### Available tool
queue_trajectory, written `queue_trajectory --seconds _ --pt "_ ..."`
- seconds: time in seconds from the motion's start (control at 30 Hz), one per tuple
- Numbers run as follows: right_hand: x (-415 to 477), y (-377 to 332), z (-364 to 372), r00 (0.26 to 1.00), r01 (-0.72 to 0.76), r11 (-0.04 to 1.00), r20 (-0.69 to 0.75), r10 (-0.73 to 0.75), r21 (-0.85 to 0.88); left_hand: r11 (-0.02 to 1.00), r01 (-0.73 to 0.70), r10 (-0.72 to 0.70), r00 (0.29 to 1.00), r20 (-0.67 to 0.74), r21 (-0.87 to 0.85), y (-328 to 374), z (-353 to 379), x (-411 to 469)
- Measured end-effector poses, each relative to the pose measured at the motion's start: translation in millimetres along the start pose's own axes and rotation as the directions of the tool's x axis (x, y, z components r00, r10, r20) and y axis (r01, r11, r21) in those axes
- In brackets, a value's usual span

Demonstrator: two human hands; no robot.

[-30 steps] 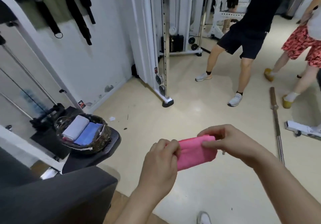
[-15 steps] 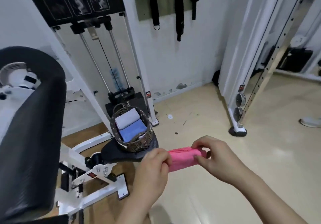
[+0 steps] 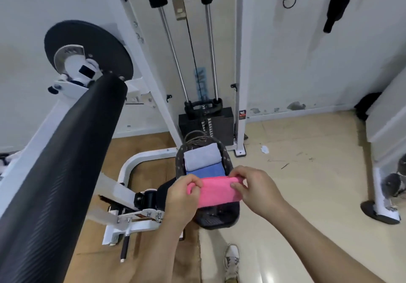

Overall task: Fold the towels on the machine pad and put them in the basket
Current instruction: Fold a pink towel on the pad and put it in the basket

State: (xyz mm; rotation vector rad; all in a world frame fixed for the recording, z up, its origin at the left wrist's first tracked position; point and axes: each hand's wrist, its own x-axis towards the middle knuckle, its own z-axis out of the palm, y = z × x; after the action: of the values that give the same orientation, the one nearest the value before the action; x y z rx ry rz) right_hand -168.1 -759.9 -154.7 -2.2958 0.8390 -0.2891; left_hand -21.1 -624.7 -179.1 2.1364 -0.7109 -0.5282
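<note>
Both hands hold the folded pink towel (image 3: pixel 217 192) by its ends, directly over the near end of the basket (image 3: pixel 227 161). Left hand (image 3: pixel 182 197) has a closed grip on the left end, fingers curled over the edge. Right hand (image 3: pixel 257 189) pinches the right end, thumb in front, fingers on top. A grip at each end keeps the fold from springing open.

The basket sits on the machine's black seat pad (image 3: pixel 216 220), in front of the weight stack (image 3: pixel 206 124). 2 folded towels are already in it: a grey-white towel (image 3: pixel 202 156) at the far end and a blue towel (image 3: pixel 207 170) touching it on the near side. They lie side by side, so the free slot is the near end, right where the pink one hangs.

Can't tell if the pink towel is touching the basket rim yet; it hides that edge.

Judgement: folding is done, placement is in hand. Next is lower it flat beside the blue one and release both ends together.
</note>
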Motion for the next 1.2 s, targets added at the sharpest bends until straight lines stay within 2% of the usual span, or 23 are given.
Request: queue_trajectory --seconds 0.13,0.23,0.37,0.47,0.53,0.63,0.7,0.8,0.87,0.93,1.0,1.03,1.1,1.2 --pt "78 19 34 0.991 -0.086 0.995 0.098 0.090 -0.042 0.995 0.102 -0.103 0.993 0.049 0.017 -34 14 66" --pt "122 37 63 0.972 -0.118 0.989 0.193 0.132 -0.084 0.988 0.082 -0.097 0.989 0.114 0.128 -64 29 106" --pt "153 63 100 0.948 -0.074 0.969 0.284 0.141 -0.234 0.972 0.044 -0.093 0.974 0.207 0.229 -99 50 132" --pt "162 73 118 0.947 -0.006 0.916 0.292 0.134 -0.400 0.949 -0.060 -0.008 0.977 0.213 0.311 -113 63 137" --pt "166 74 125 0.945 0.028 0.875 0.298 0.135 -0.484 0.932 -0.056 -0.011 0.983 0.183 0.358 -116 69 140" --pt "165 74 129 0.973 0.028 0.853 0.209 0.096 -0.521 0.905 -0.080 0.013 0.987 0.160 0.418 -119 76 143" --pt "162 69 126 0.982 0.019 0.896 0.176 0.067 -0.443 0.890 -0.108 0.033 0.984 0.174 0.442 -122 79 145" --pt "156 51 121 0.971 -0.009 0.977 0.230 0.059 -0.215 0.853 -0.112 -0.001 0.977 0.215 0.511 -120 80 145" --pt "154 44 121 0.918 -0.206 0.978 0.338 0.206 -0.035 0.794 -0.117 0.003 0.982 0.189 0.597 -117 79 144" --pt "154 45 123 0.839 -0.391 0.920 0.426 0.338 0.040 0.743 -0.157 0.083 0.986 0.142 0.651 -112 78 142" --pt "153 51 128 0.828 -0.399 0.916 0.446 0.340 0.042 0.758 -0.236 0.165 0.971 0.171 0.608 -109 77 138" --pt "153 55 131 0.817 -0.397 0.917 0.469 0.335 0.037 0.783 -0.240 0.135 0.966 0.220 0.574 -108 78 136" --pt "154 65 137 0.767 -0.447 0.893 0.534 0.356 0.047 0.790 -0.184 -0.013 0.949 0.316 0.585 -109 79 137" --pt "155 77 140 0.726 -0.588 0.786 0.552 0.410 0.189 0.747 -0.150 -0.104 0.936 0.336 0.648 -117 85 142"
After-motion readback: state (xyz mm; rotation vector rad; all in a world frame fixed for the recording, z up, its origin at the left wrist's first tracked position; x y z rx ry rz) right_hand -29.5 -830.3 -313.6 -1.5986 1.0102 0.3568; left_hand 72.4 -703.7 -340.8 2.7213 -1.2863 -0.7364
